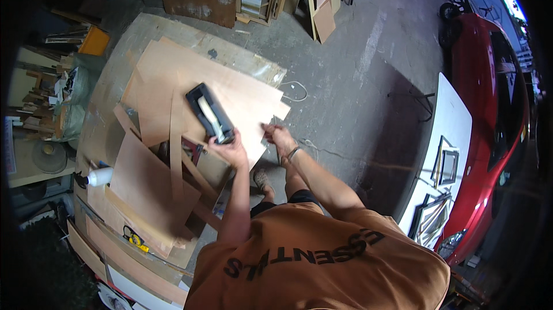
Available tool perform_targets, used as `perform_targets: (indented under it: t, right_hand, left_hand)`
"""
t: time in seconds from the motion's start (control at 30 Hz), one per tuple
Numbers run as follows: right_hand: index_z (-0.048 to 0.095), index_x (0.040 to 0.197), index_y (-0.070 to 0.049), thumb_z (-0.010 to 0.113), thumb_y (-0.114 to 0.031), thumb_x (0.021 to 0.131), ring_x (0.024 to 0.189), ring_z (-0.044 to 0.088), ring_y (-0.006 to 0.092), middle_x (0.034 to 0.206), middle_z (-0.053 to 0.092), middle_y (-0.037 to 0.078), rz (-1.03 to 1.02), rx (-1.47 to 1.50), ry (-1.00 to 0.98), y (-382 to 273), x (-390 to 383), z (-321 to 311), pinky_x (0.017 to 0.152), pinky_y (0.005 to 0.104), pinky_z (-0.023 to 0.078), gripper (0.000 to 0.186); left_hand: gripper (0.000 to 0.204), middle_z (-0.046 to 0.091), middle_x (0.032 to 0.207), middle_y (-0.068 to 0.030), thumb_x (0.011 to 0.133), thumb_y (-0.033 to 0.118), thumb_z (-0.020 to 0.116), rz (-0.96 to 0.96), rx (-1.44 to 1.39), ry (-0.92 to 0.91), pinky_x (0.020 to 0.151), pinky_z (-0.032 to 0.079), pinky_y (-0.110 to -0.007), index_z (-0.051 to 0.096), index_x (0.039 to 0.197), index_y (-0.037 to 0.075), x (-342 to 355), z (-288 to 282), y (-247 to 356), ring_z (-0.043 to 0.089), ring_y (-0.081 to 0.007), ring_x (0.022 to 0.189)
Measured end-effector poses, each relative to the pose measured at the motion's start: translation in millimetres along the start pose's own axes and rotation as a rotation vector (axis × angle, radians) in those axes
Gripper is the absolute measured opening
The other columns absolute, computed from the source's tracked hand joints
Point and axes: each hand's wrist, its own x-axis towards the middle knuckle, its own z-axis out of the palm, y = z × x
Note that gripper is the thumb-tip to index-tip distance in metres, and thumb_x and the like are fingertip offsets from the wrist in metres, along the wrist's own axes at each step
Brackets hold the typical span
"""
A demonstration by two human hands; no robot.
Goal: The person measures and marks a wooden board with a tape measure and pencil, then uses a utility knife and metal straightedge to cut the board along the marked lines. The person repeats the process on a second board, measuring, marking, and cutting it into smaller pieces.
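A: Count?

B: One black tool with a pale handle (209, 113), one white bottle (99, 177), one yellow tape measure (136, 240) — plywood sheets (242, 100) overlap, too many to count surely.

A: Hands?

B: Left hand (229, 150) closed around the tool's near end; the tool lies on the sheet just beyond it. Right hand (278, 135) beside it, fingers curled on the sheet's edge — grip unclear. Bottle and tape lie well left on the bench (109, 88).
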Motion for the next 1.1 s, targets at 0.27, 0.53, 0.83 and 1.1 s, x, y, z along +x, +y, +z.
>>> perform_targets:
  t: [0.27,0.53,0.83,1.1]
  right_hand:
    - [0.049,0.109,0.002,0.079,-0.019,0.090,0.062,0.056,0.0141,0.085,0.060,0.006,-0.003,0.095,-0.178,-17.1,0.9,1.5,0.051,0.0311,0.046,0.041]
    - [0.059,0.108,-0.002,0.076,-0.013,0.090,0.069,0.060,0.0137,0.090,0.063,0.005,-0.142,-0.012,-0.157,-35.2,12.0,-5.7,0.058,0.0294,0.051,0.027]
    - [0.067,0.113,-0.007,0.066,-0.017,0.100,0.073,0.054,0.0066,0.076,0.053,-0.006,-0.230,0.211,-0.218,-82.4,56.4,-3.1,0.058,0.0245,0.043,0.017]
    - [0.060,0.111,-0.009,0.055,-0.031,0.108,0.080,0.053,0.0071,0.091,0.061,-0.002,-0.356,0.257,-0.151,-137.7,65.3,-29.8,0.069,0.0266,0.046,0.023]
  left_hand:
    - [0.079,0.051,0.125,-0.0247,0.080,0.019,0.088,-0.135,0.228,0.132,0.093,0.057,-0.045,0.034,0.133,-0.005,31.3,-48.0,47.9,0.062,-0.0348,0.109]
    - [0.069,0.054,0.124,-0.0226,0.082,0.010,0.086,-0.004,0.056,0.259,0.093,0.054,-0.042,0.039,0.129,-0.002,37.4,-34.7,50.5,0.061,-0.0289,0.107]
    - [0.071,0.051,0.127,-0.0232,0.083,0.005,0.084,-0.084,-0.016,0.329,0.096,0.053,-0.041,0.035,0.134,-0.003,42.8,-21.0,66.3,0.060,-0.0282,0.109]
    - [0.071,0.051,0.121,-0.0167,0.079,0.008,0.088,-0.043,-0.026,0.431,0.095,0.049,-0.036,0.038,0.128,0.000,43.8,-4.7,61.9,0.056,-0.0230,0.108]
